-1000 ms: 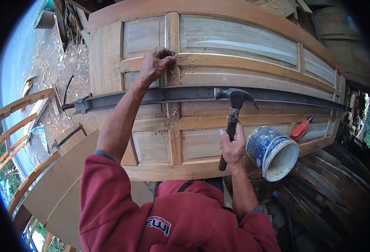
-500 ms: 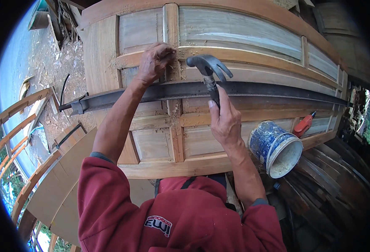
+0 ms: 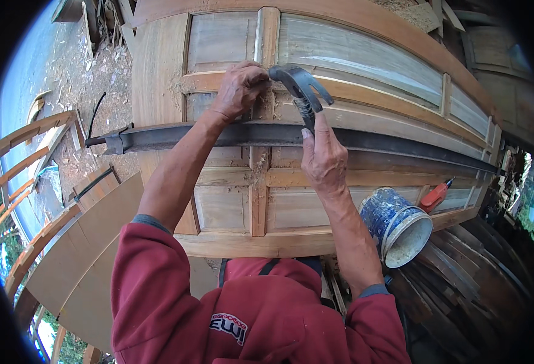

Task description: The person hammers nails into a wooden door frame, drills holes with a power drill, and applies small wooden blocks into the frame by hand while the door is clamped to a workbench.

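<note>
Your right hand point(image 3: 326, 162), gripping the hammer point(image 3: 296, 79), has brought its head up near your left hand point(image 3: 239, 91) — fingers bunched, contents hidden — apparently within striking reach of the door point(image 3: 158, 73).

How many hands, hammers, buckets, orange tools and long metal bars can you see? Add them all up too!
Hands: 2, the left hand and the right hand
Hammer: 1
Bucket: 1
Orange tool: 1
Long metal bar: 1
Total: 6
</note>
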`<act>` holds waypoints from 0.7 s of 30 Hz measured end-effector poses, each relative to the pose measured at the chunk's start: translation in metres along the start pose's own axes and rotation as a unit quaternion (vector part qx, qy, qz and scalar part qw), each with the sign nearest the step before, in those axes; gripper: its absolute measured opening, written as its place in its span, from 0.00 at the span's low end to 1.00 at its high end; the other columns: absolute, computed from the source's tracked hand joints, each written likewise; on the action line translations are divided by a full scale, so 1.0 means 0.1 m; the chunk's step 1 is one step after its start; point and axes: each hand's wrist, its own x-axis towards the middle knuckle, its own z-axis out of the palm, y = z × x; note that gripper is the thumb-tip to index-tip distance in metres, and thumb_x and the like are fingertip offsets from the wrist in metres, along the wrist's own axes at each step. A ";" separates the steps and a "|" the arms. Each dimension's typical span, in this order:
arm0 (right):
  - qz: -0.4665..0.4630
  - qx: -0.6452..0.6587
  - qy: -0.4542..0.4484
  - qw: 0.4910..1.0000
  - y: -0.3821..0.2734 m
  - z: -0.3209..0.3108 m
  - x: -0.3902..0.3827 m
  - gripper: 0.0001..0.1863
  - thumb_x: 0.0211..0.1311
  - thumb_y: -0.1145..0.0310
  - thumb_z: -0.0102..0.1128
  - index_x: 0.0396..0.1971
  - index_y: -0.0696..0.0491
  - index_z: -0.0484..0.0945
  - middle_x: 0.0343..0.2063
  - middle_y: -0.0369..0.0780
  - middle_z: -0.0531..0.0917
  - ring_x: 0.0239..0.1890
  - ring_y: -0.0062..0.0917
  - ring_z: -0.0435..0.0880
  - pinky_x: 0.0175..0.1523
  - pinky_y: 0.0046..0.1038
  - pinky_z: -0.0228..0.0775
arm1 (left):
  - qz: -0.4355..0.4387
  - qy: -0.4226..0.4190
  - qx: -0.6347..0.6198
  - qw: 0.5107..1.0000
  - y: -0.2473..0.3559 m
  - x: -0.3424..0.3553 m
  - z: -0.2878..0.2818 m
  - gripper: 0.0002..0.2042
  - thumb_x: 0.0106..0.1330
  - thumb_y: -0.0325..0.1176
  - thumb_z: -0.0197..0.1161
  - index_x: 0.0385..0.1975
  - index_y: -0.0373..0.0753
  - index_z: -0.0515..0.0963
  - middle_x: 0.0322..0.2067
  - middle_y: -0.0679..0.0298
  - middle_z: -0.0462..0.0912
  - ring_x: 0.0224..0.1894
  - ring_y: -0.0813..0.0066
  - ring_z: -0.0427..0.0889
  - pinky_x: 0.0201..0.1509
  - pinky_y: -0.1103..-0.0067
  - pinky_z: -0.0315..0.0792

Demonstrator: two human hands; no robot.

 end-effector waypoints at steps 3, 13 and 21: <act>-0.002 -0.019 -0.023 1.000 0.07 0.01 0.02 0.32 0.61 0.75 0.63 0.66 0.61 0.65 0.33 0.51 0.83 0.27 0.44 0.85 0.31 0.41 0.79 | 0.002 0.002 0.005 1.000 -0.03 0.00 0.01 0.08 0.56 0.30 0.71 0.34 0.39 0.82 0.36 0.61 0.85 0.43 0.59 0.82 0.50 0.67 0.72; 0.004 -0.064 -0.112 0.992 0.08 -0.07 0.11 0.33 0.59 0.76 0.64 0.66 0.58 0.67 0.34 0.51 0.83 0.31 0.44 0.86 0.34 0.40 0.80 | 0.024 -0.021 0.021 0.999 -0.11 -0.03 -0.05 0.11 0.59 0.29 0.69 0.41 0.38 0.82 0.40 0.59 0.85 0.50 0.57 0.82 0.57 0.67 0.73; -0.066 -0.102 -0.134 0.984 0.32 -0.12 0.46 0.29 0.62 0.73 0.61 0.64 0.60 0.68 0.35 0.51 0.84 0.28 0.45 0.85 0.32 0.43 0.79 | 0.039 0.083 0.121 0.988 -0.33 0.14 -0.34 0.14 0.63 0.24 0.57 0.49 0.38 0.77 0.40 0.54 0.83 0.48 0.53 0.81 0.52 0.66 0.75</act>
